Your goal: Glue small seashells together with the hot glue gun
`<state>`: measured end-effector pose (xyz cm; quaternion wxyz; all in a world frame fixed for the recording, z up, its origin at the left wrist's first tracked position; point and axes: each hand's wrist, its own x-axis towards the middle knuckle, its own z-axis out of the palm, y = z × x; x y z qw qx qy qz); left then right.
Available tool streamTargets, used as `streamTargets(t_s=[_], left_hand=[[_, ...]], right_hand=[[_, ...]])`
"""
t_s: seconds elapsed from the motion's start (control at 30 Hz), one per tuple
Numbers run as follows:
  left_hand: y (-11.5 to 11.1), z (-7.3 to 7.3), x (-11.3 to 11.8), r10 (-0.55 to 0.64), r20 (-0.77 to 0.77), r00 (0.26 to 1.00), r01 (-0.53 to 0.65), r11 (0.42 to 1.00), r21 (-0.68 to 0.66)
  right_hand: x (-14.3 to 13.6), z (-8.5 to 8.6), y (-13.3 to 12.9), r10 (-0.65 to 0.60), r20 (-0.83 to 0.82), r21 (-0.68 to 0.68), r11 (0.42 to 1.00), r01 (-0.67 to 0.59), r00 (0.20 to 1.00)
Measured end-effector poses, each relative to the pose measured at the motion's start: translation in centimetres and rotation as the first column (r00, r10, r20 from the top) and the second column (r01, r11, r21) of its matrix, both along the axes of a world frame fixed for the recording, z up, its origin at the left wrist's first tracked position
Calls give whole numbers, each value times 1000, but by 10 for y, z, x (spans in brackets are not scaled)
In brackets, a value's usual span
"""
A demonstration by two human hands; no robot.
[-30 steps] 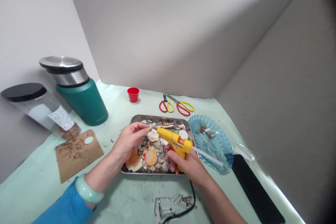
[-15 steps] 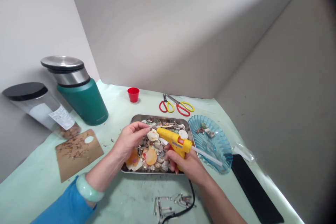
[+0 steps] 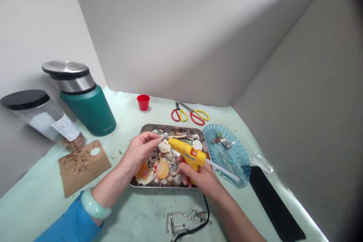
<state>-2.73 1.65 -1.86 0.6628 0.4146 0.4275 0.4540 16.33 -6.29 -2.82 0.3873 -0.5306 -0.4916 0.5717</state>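
Head view: both hands work over a metal tray point(image 3: 170, 187) of shells point(image 3: 161, 169) on the desk point(image 3: 136, 215). The left hand point(image 3: 138, 151) reaches over the tray's left edge, thumb and forefinger together at the tips on what seems to be a tiny pale piece point(image 3: 162, 138), too small to make out well. The right hand point(image 3: 200, 177), above the tray's near right corner, is wrapped around the handle of a yellow glue gun point(image 3: 184, 149); whether the trigger is pressed I cannot tell. The gun's nozzle points left, at or just beside the piece, and a clear glue stick point(image 3: 224, 170) juts from its rear toward a blue dish point(image 3: 241, 147).

The step in hand looks like putting glue on the piece, above the shells near the tray's far edge. The next move calls for a steady pinch, fingertips kept off the hot nozzle, and a light squeeze so that the glue stays small.

Along the desk's far edge stand a red cup point(image 3: 143, 103) and, lying to its right, two scissors point(image 3: 193, 111). A bottle point(image 3: 90, 111) and a jar point(image 3: 42, 121) stand toward the left edge, a brown card point(image 3: 85, 166) before them. Metal clips point(image 3: 176, 227) and a black cord point(image 3: 208, 211) lie by the near edge.
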Motion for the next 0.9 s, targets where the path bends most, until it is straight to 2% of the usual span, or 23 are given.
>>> streamTargets(t_s=[0.9], left_hand=[[0,-7,-1,6,-41,999,-5,1000,26]], right_hand=[[-1,2,0,-26,-5,1,1000,26,1000]])
